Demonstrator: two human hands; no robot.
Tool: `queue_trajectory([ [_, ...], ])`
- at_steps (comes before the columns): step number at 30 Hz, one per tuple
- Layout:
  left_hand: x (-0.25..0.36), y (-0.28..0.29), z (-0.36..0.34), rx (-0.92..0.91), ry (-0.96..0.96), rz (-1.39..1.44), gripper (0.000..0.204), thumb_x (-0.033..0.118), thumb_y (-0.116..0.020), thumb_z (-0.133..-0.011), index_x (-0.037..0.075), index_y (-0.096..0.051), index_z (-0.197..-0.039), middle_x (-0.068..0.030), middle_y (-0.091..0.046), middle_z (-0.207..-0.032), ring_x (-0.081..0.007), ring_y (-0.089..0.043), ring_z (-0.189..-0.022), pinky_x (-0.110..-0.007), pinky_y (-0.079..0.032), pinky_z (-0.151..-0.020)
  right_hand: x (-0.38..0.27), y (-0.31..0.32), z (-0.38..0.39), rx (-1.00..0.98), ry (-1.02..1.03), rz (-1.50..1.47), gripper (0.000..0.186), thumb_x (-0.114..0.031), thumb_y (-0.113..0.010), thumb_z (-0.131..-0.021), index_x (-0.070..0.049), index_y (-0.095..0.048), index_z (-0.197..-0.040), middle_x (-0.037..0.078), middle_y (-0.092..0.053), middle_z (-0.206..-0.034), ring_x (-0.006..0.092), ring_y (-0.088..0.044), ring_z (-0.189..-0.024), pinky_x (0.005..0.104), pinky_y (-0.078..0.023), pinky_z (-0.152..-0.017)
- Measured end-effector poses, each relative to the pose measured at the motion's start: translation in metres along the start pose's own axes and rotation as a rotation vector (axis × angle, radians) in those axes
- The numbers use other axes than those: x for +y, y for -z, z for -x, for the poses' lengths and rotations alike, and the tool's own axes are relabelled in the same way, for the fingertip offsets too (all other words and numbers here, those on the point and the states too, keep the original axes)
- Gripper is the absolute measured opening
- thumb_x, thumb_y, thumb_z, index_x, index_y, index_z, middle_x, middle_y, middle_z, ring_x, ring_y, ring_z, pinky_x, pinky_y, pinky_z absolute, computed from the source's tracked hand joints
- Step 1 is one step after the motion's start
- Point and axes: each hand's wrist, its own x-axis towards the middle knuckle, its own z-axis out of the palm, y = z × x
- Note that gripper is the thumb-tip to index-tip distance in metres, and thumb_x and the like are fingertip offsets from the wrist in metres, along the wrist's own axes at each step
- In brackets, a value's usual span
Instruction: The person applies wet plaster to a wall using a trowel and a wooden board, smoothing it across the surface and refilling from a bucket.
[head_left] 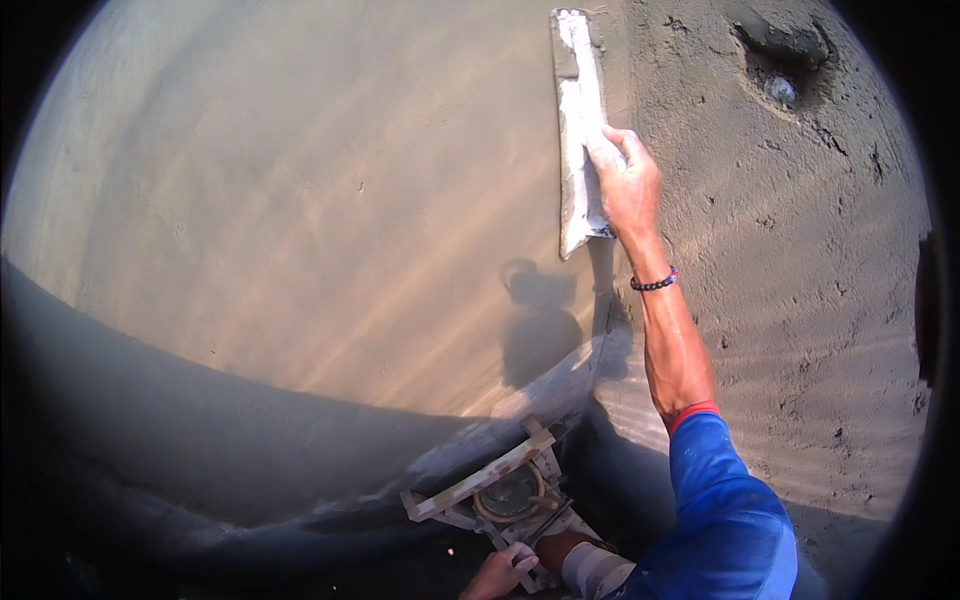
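My right hand (630,190) is closed around the grip of a long plastering trowel (572,130). The blade, streaked white and grey, stands upright against the wall, along the line where smooth plaster (330,180) meets a rougher plastered face (790,270). My fingers hide most of the trowel's grip. At the lower edge, my left hand (500,572) is curled beside a step ladder (490,478). Its fingers are closed, but what they hold, if anything, does not show clearly.
A ragged hollow (782,60) in the rough face, upper right, has a small pale round thing inside. The ladder carries a round container (510,495) near its top, just below the wall's lower edge. My shadow (540,330) falls on the smooth plaster; deep shade covers the lower left.
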Motion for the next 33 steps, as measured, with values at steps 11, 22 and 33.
queue_trajectory([
  [11,0.09,0.022,-0.021,-0.116,-0.116,-0.139,0.027,0.026,-0.061,-0.093,0.002,-0.062,-0.105,-0.0148,-0.068,-0.096,-0.027,-0.067,-0.092,-0.036,-0.05,-0.083,-0.027,0.021,0.015,0.001,0.093,-0.061,0.037,-0.022,-0.067,-0.085,0.003,-0.063,-0.112,0.02,-0.069,-0.1,0.0286,-0.07,-0.092,0.0335,-0.053,-0.078],
  [22,0.064,0.023,-0.012,-0.161,0.018,-0.108,0.028,0.028,-0.063,-0.093,0.004,-0.063,-0.107,-0.0134,-0.068,-0.098,-0.0243,-0.066,-0.093,-0.035,-0.05,-0.085,0.081,0.045,0.115,-0.108,-0.405,0.123,0.037,-0.027,-0.063,-0.088,0.001,-0.063,-0.112,0.019,-0.069,-0.099,0.0251,-0.068,-0.093,0.0354,-0.051,-0.081],
  [33,0.072,0.039,-0.02,-0.094,-0.056,-0.147,0.027,0.027,-0.062,-0.092,0.002,-0.062,-0.103,-0.016,-0.068,-0.096,-0.0314,-0.067,-0.092,-0.038,-0.05,-0.081,0.076,0.056,0.139,-0.06,-0.307,-0.052,0.039,-0.023,-0.065,-0.088,0.006,-0.063,-0.114,0.015,-0.068,-0.106,0.0202,-0.064,-0.099,0.0329,-0.049,-0.088],
])
